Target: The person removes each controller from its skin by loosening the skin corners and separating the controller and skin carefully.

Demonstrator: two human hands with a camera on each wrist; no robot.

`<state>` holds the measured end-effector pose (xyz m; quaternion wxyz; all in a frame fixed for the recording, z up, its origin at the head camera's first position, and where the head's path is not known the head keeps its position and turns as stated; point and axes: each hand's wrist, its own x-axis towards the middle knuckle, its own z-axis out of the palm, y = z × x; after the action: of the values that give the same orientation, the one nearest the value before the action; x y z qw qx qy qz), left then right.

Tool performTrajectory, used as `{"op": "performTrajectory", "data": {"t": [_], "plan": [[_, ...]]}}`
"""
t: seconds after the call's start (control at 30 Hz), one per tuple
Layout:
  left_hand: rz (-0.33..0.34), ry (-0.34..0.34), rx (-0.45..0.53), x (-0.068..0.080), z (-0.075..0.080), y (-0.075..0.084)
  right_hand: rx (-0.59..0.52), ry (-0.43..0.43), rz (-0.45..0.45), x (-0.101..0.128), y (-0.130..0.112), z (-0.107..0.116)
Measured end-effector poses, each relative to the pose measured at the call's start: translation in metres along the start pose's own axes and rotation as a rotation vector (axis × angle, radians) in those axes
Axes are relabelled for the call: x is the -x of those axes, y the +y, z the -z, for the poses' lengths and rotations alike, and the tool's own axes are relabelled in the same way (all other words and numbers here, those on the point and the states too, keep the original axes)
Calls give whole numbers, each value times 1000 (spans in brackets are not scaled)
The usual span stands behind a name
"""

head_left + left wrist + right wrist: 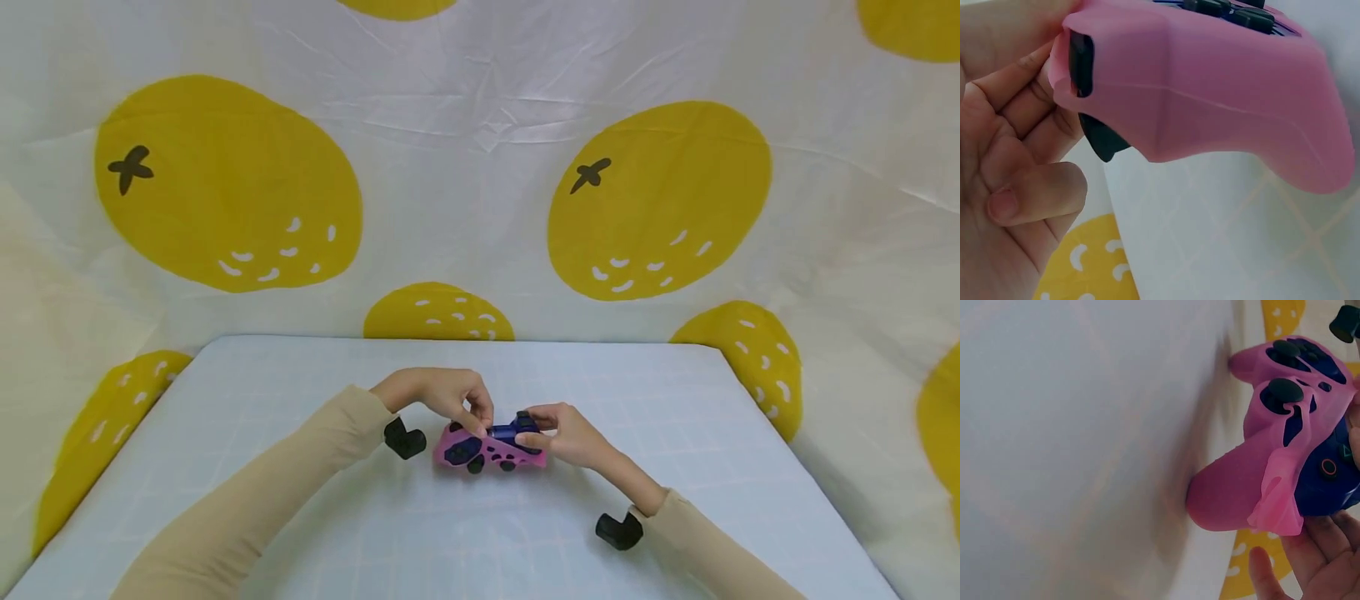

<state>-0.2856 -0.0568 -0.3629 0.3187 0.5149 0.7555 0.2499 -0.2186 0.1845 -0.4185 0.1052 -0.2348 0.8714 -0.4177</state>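
I judge the pink silicone cover [487, 451] half-peeled: left hand [442, 398] pinches it, right hand [564, 433] grips the blue game controller [507, 431]. Next, pull the skin leftward off the grip.

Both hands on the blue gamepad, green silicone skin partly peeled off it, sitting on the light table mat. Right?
Not quite: the silicone skin is pink, not green, as the right wrist view shows. The rest holds: the left hand and right hand both hold the blue gamepad, the skin is partly peeled off it, and it sits on the light table mat.
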Motion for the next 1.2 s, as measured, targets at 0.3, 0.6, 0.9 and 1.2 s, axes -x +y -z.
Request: {"op": "performTrajectory", "data": {"t": [0.3, 0.6, 0.9, 1.2], "plan": [[13, 4, -67, 2, 4, 1, 41, 11, -19, 0, -4, -1], [66, 69, -110, 7, 2, 0, 53, 39, -10, 3, -6, -6], [129, 29, -197, 6, 9, 10, 55, 75, -16, 4, -8, -8], [230, 58, -244, 9, 8, 7, 52, 83, -32, 4, -5, -9]]}}
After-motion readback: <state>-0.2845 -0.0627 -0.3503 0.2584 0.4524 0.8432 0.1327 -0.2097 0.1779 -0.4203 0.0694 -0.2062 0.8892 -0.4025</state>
